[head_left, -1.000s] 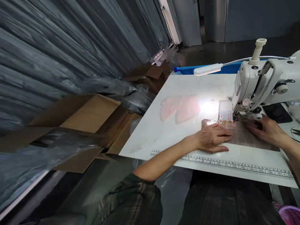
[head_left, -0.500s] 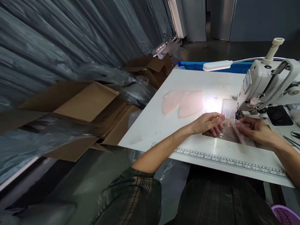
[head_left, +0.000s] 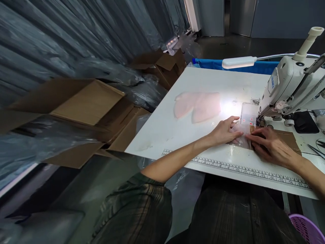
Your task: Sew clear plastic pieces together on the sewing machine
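Note:
A piece of sheer pale fabric (head_left: pixel 241 131) lies in front of the needle area of a white sewing machine (head_left: pixel 281 88). My left hand (head_left: pixel 223 133) grips its left side, with some fingertips showing through the cloth. At the fabric's right edge, my right hand (head_left: pixel 270 145) is closed, thumb and fingertips together; its palm side is hidden. Beside and partly under that hand is a flat brown sheet (head_left: pixel 288 139). Small red marks show near the presser foot.
Pink mitten-shaped pieces (head_left: pixel 200 106) lie on the white table (head_left: pixel 157 135). A lamp (head_left: pixel 238 62) lights the work area. Scissors (head_left: pixel 316 150) and a black pad (head_left: pixel 306 122) are at right. Open cardboard boxes (head_left: pixel 88 103) stand left, a purple basket (head_left: pixel 306 227) below right.
The sheer fabric has turned and now lies flatter between my hands. My right hand has shifted left and toward me, uncovering more of the brown sheet. The view has tilted slightly.

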Tool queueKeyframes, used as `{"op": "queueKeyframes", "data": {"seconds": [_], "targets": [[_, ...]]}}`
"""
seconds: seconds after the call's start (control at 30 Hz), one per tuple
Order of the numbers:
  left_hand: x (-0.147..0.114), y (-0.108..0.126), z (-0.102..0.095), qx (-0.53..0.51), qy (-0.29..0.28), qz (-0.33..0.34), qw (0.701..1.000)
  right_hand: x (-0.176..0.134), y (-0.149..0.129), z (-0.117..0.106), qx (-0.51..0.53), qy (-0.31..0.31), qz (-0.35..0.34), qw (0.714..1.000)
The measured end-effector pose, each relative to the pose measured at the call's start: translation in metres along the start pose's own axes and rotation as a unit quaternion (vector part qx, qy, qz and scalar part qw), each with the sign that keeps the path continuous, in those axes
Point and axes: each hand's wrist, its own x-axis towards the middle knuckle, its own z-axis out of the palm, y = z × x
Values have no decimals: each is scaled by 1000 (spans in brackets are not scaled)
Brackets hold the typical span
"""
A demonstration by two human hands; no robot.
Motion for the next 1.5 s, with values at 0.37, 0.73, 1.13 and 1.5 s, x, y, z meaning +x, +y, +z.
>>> {"op": "queueKeyframes", "data": {"seconds": [0.37,0.73,1.13,1.5], "targets": [[-2,3,-13,-19,-54,18,998,-7,12,6,2,48,-5,999],[6,-9,-11,79,-4,77,994,-14,15,18,-24,70,-13,997],[-3,9,-12,59,3,-5,998,-15,11,18,-65,40,57,995],[2,5,-20,89,24,53,994,-13,10,17,-82,44,35,995]]}}
